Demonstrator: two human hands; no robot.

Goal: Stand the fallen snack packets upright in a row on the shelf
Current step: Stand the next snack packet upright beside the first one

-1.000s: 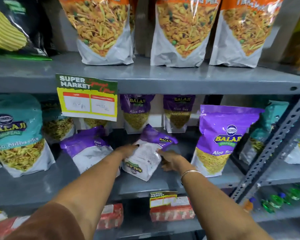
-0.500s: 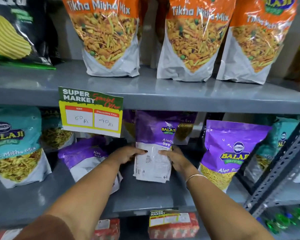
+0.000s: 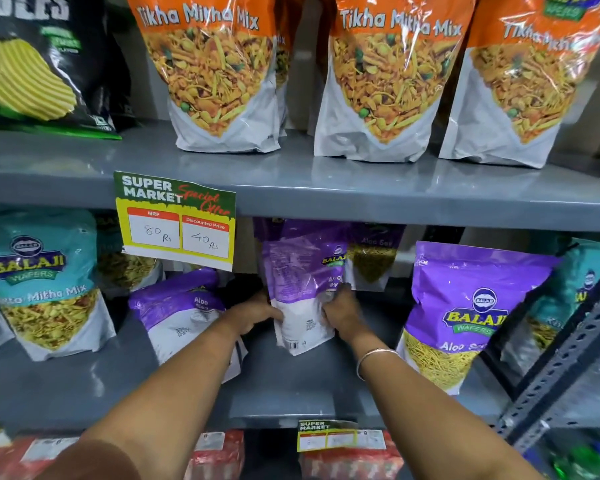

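Note:
A purple and white Aloo Sev packet [image 3: 300, 289] stands nearly upright in the middle of the grey middle shelf [image 3: 291, 400], its back label towards me. My left hand [image 3: 253, 315] grips its lower left edge and my right hand [image 3: 340, 311] grips its lower right edge. Another purple packet [image 3: 184, 317] lies fallen on the shelf to the left, partly under my left forearm. A third purple Aloo Sev packet [image 3: 465, 313] stands upright on the right. More purple packets [image 3: 373, 258] stand behind at the back.
Teal Balaji packets [image 3: 42, 282] stand at the left and more at the far right [image 3: 568, 299]. A price tag [image 3: 175, 220] hangs from the upper shelf edge [image 3: 395, 202], which carries orange Tikha Mitha Mix bags [image 3: 215, 74]. A slanted metal upright [image 3: 561, 358] crosses the right side.
Both hands lifted the tilted purple packet from lying on the shelf to standing, then pushed it further back beneath the upper shelf.

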